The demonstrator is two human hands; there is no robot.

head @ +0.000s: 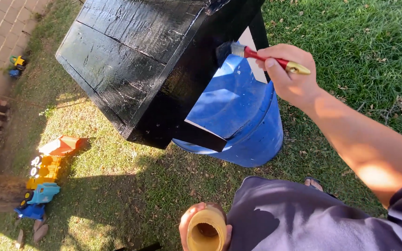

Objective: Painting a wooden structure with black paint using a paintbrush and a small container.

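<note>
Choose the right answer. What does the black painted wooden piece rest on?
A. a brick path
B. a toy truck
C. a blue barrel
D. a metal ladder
C: the black wooden piece lies across the top of the blue barrel on the grass, while the right hand holds a paintbrush to its edge and the left hand holds a yellowish cup.

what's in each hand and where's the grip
Right hand holds a paintbrush by its red handle; left hand holds a yellow cup around its side.
</note>
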